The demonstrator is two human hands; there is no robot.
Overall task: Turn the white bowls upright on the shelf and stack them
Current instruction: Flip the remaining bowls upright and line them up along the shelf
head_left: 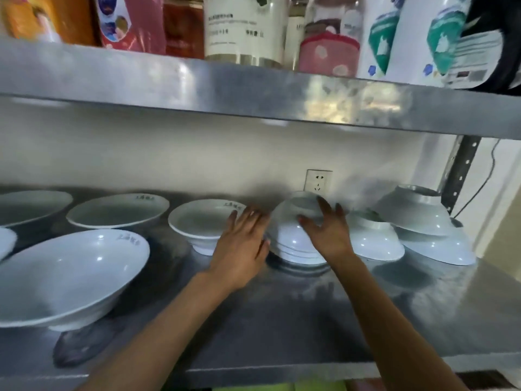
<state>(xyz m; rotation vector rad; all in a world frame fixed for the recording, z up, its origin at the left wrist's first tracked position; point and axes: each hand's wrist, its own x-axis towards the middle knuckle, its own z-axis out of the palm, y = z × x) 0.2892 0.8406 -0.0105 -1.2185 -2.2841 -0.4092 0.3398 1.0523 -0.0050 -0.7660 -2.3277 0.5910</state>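
A stack of upside-down white bowls [293, 235] stands in the middle of the steel shelf [282, 320]. My left hand [242, 246] lies flat against its left side, fingers straight. My right hand [327, 230] reaches over the top bowl from the right with spread fingers touching it. To the right sit a single upside-down bowl [375, 241] and two more upside-down bowls [423, 221] stacked askew. Upright bowls stand to the left: one [203, 221] beside my left hand, a large one [64, 277] at the front, another [118, 210] behind.
The upper steel shelf [253, 91] hangs low overhead, loaded with jars, cans and packets. A wall socket [318, 180] sits behind the stack. A perforated shelf post [462, 170] rises at the right. More upright bowls [28, 204] sit at the far left.
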